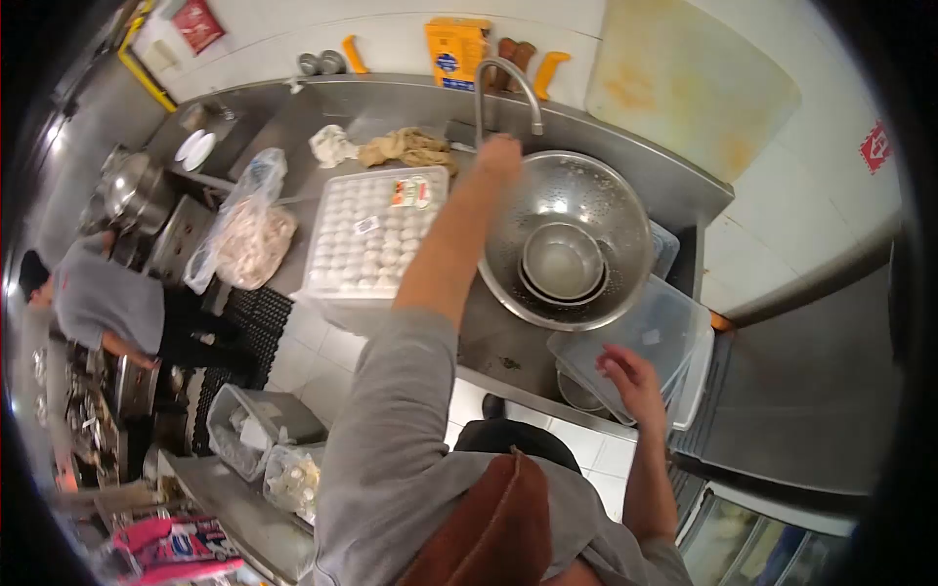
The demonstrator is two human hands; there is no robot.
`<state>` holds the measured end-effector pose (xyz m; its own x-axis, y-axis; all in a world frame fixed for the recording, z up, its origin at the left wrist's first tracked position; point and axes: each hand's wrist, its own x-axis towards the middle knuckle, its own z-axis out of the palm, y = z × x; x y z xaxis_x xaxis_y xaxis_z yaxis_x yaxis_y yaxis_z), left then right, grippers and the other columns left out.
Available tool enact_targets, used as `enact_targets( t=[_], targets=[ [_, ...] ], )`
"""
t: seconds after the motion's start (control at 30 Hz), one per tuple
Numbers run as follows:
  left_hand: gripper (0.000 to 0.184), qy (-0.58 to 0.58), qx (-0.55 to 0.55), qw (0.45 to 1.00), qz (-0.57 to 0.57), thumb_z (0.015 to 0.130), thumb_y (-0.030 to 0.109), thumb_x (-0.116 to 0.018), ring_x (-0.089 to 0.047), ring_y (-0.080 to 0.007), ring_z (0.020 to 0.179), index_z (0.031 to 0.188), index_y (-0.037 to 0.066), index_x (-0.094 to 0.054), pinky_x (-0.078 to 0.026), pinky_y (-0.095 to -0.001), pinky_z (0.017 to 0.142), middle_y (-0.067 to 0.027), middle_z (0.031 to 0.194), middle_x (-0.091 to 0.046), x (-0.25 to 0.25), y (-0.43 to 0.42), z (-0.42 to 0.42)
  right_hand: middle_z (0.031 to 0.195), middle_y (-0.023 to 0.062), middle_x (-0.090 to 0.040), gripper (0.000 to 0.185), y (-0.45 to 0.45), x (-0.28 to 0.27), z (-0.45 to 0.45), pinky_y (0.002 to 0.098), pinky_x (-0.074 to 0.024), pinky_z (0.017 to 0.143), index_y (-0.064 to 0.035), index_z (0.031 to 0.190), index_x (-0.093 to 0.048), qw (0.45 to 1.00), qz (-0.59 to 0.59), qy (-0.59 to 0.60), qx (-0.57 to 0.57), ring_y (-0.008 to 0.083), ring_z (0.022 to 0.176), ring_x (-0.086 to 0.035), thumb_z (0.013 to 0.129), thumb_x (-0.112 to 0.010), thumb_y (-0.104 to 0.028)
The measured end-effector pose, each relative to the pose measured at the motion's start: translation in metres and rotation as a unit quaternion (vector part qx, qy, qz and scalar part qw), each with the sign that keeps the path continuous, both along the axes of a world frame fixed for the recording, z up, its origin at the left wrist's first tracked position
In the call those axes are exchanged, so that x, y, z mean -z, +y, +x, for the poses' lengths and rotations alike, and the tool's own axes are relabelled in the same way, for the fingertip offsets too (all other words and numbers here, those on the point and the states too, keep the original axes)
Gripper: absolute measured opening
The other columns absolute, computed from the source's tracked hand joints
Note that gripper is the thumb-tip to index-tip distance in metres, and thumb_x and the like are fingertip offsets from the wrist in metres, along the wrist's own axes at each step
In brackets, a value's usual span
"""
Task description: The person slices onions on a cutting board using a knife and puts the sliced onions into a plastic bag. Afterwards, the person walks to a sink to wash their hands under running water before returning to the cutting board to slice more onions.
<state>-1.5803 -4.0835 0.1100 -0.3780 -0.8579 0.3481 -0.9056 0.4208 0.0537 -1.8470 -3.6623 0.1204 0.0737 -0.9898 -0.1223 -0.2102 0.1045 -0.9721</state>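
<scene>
My left hand (500,159) reaches to the base of the curved faucet (536,115); its fingers are blurred and hidden, so its grip cannot be made out. Below it, a large steel colander (623,220) in the sink area holds smaller round metal bowls (564,260), one inside another. My right hand (633,383) hovers by the front edge of a clear plastic lid (650,327), fingers apart and slightly curled, holding nothing visible. Left of my forearm lies a wrapped tray of white eggs (366,230).
Cloths (405,146) and a bag of pale food (256,242) are on the left counter. A yellow box (456,51) stands behind the faucet. A cutting board (689,88) leans on the wall. Another person (112,298) works at the far left. Bins (259,415) stand on the floor.
</scene>
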Motion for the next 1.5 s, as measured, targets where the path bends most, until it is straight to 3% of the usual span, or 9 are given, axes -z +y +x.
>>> enact_targets(
  t=[0.53,0.73,0.8,0.93,1.0,1.1,1.23,1.33,1.5],
  targets=[
    [0.028,-0.052,0.053,0.989,0.129,0.083,0.013,-0.057,-0.067,-0.0395,0.101,0.101,-0.001,-0.072,-0.055,-0.0446,0.090,-0.0210,0.117,-0.068,0.009,-0.008,0.032,0.099,0.0103,-0.070,0.030,-0.300,0.008,0.122,0.0301,-0.0577,0.072,-0.0001,0.125,-0.061,0.993,0.051,-0.103,-0.019,0.0164,0.084,-0.068,0.098,-0.058,-0.011],
    [0.019,0.278,0.007,0.959,0.049,0.083,0.007,-0.063,-0.070,-0.0351,0.085,0.097,-0.003,-0.070,-0.057,-0.0432,0.077,-0.0208,0.102,-0.071,0.027,0.041,0.006,0.097,0.0110,-0.069,0.027,-0.358,0.036,0.145,0.0303,-0.0565,0.070,0.0004,0.118,-0.062,0.942,0.033,-0.309,0.129,0.0171,0.082,-0.068,0.097,-0.059,-0.016],
    [0.021,0.683,0.031,0.700,0.205,0.088,0.006,-0.059,-0.069,-0.0312,0.091,0.106,0.005,-0.071,-0.055,-0.0404,0.084,-0.0167,0.100,-0.072,0.056,0.034,-0.028,0.097,0.0131,-0.069,0.028,-0.366,0.046,0.148,0.0334,-0.0560,0.072,0.0010,0.119,-0.062,0.933,-0.008,-0.305,0.193,0.0216,0.087,-0.068,0.097,-0.055,-0.015],
    [0.022,0.638,-0.011,0.765,0.092,0.092,0.003,-0.057,-0.067,-0.0259,0.094,0.112,0.003,-0.068,-0.053,-0.0346,0.086,-0.0144,0.104,-0.070,0.074,0.026,-0.065,0.097,0.0138,-0.069,0.027,-0.337,0.039,0.168,0.0360,-0.0540,0.076,0.0027,0.114,-0.063,0.913,-0.040,-0.336,0.229,0.0258,0.090,-0.067,0.095,-0.051,-0.011],
    [0.024,0.812,0.034,0.485,0.324,0.097,0.008,-0.057,-0.066,-0.0228,0.097,0.120,0.000,-0.059,-0.053,-0.0370,0.085,-0.0132,0.106,-0.068,0.056,0.031,-0.073,0.099,0.0156,-0.069,0.022,-0.319,0.031,0.182,0.0380,-0.0518,0.079,0.0035,0.105,-0.066,0.809,0.000,-0.433,0.398,0.0264,0.094,-0.066,0.090,-0.053,-0.007],
    [0.024,0.859,0.000,0.299,0.415,0.096,0.005,-0.054,-0.066,-0.0245,0.096,0.119,0.001,-0.060,-0.052,-0.0328,0.088,-0.0139,0.103,-0.069,0.012,0.067,-0.070,0.094,0.0144,-0.071,0.018,-0.327,0.035,0.166,0.0371,-0.0522,0.075,0.0035,0.097,-0.068,0.871,-0.024,-0.312,0.379,0.0239,0.091,-0.068,0.091,-0.058,-0.009],
    [0.030,0.848,0.022,0.375,0.374,0.098,0.009,-0.055,-0.066,-0.0208,0.101,0.127,0.001,-0.052,-0.054,-0.0338,0.083,-0.0132,0.112,-0.068,0.016,0.078,-0.067,0.086,0.0137,-0.070,0.017,-0.341,0.054,0.130,0.0377,-0.0528,0.067,0.0043,0.093,-0.068,0.954,-0.052,-0.164,0.247,0.0243,0.079,-0.070,0.091,-0.061,-0.011],
    [0.022,0.492,0.063,0.826,0.269,0.096,0.007,-0.053,-0.072,-0.0268,0.087,0.116,0.005,-0.062,-0.055,-0.0345,0.075,-0.0171,0.101,-0.072,0.035,0.075,-0.021,0.077,0.0126,-0.070,0.019,-0.331,0.038,0.132,0.0339,-0.0540,0.060,0.0017,0.093,-0.069,0.961,-0.130,0.077,0.231,0.0235,0.066,-0.068,0.096,-0.056,-0.012],
    [0.021,0.359,-0.058,0.926,0.099,0.088,0.011,-0.060,-0.073,-0.0305,0.087,0.105,0.003,-0.069,-0.055,-0.0371,0.074,-0.0261,0.098,-0.070,0.041,0.034,0.021,0.072,0.0198,-0.069,0.016,-0.335,0.038,0.134,0.0373,-0.0528,0.055,0.0004,0.094,-0.070,0.988,-0.091,0.032,0.118,0.0242,0.055,-0.068,0.091,-0.057,-0.009]
  ],
)
